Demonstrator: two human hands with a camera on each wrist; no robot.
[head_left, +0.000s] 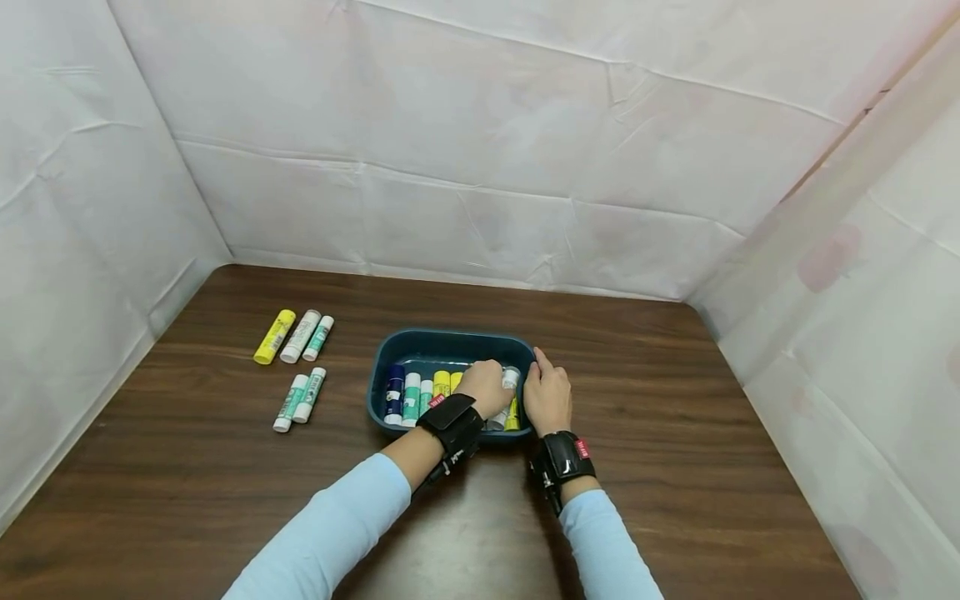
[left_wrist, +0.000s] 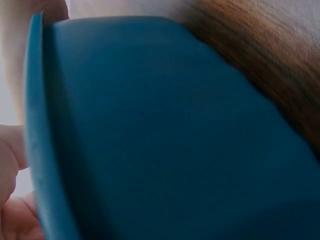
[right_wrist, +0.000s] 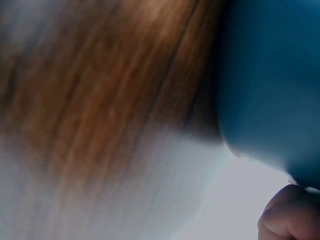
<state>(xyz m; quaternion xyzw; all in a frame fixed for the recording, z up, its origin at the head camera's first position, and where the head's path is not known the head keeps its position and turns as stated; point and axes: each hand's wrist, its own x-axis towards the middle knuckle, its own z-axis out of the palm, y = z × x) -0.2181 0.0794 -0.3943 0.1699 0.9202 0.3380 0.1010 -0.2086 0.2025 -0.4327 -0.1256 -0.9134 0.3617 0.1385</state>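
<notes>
A dark brown wood-grain table (head_left: 675, 433) fills the lower part of the head view, closed in on three sides by creased white sheeting (head_left: 487, 125). Near its middle sits a dark teal rectangular plastic tray with rounded corners (head_left: 450, 343); its smooth outer wall fills most of the left wrist view (left_wrist: 175, 140) and shows at the right edge of the right wrist view (right_wrist: 270, 75).

Both arms, in light blue sleeves (head_left: 330, 525) with black wrist straps (head_left: 453, 425), reach to the tray's near right part. The left hand (head_left: 486, 387) is inside the tray, fingers curled over a clear-and-white glue stick (head_left: 510, 379) lying among the others; whether it truly grips the stick cannot be told. The right hand (head_left: 547, 396) rests against the tray's right rim, fingers fairly straight and close together along the edge, holding nothing that shows.

In the tray lies a row of glue sticks (head_left: 412, 398) side by side: dark blue, teal-and-white, yellow. Well apart to the left, on the bare table, lie a yellow stick (head_left: 273, 337), a white one (head_left: 300, 336) and a teal-and-white one (head_left: 318, 337) in a group, with two more teal-and-white sticks (head_left: 299, 399) just nearer the person.
</notes>
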